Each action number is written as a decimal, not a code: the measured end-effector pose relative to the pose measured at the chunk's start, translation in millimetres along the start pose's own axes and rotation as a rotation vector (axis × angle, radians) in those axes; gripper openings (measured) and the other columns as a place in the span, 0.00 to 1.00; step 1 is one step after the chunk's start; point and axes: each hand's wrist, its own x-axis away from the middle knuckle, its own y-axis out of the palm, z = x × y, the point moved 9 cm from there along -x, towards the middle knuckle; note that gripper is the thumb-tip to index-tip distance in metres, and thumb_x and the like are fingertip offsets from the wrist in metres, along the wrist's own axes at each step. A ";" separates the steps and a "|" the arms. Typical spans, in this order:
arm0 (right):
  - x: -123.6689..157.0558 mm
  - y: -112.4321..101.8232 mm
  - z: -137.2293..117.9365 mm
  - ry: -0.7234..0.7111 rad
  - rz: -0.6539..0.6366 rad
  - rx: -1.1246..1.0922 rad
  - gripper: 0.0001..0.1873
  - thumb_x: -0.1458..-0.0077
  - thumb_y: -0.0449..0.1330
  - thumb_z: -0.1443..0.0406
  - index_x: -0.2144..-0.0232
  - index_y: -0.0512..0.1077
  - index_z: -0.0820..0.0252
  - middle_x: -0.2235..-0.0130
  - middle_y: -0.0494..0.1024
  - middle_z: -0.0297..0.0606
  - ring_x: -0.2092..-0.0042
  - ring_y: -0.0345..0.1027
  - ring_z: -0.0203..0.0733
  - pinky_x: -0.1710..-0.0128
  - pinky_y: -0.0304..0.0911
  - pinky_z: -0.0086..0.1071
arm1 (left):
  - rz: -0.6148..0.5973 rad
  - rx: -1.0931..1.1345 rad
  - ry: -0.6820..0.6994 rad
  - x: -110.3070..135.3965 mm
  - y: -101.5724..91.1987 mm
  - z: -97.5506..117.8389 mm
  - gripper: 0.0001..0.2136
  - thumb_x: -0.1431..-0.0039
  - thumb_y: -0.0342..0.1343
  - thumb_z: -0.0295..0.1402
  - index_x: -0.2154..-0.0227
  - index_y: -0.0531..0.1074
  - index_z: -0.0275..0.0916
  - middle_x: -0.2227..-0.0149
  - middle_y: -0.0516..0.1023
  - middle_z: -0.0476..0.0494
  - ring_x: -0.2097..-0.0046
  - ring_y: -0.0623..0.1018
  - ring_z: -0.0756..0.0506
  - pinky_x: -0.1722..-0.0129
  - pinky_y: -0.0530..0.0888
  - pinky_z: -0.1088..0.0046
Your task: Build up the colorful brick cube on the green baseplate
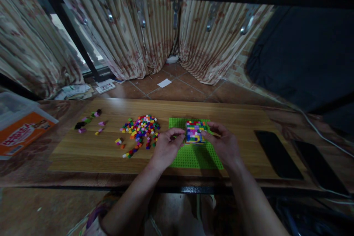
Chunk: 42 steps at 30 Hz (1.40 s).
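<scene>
A multicoloured block of toy building bricks (195, 134) stands on a green studded baseplate (193, 158), towards its back edge. My right hand (225, 143) grips the block from the right, thumb on its front and fingers behind the far corner. At the block's left side, my left hand (169, 145) has thumb and forefinger pinched together; whatever sits between the fingertips is too small to make out. Left of the baseplate lies a heap of loose small bricks (143, 127) in many colours, partly strung out towards the front.
A wooden board (96, 158) lies under everything. More scattered bricks (87, 120) are at its far left, beside a clear bin with an orange label (24, 132). Two dark flat phone-like slabs (278, 153) lie at the right. Curtains (155, 40) hang behind.
</scene>
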 end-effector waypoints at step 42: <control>6.1 -8.9 5.3 0.114 0.225 -0.391 0.18 0.60 0.69 0.55 0.66 0.76 0.57 0.64 0.78 0.34 0.63 0.71 0.35 0.66 0.64 0.29 | 0.022 -0.523 0.190 -13.2 -79.6 20.3 0.08 0.50 0.53 0.27 0.73 0.78 0.38 0.74 0.78 0.46 0.70 0.75 0.47 0.69 0.68 0.74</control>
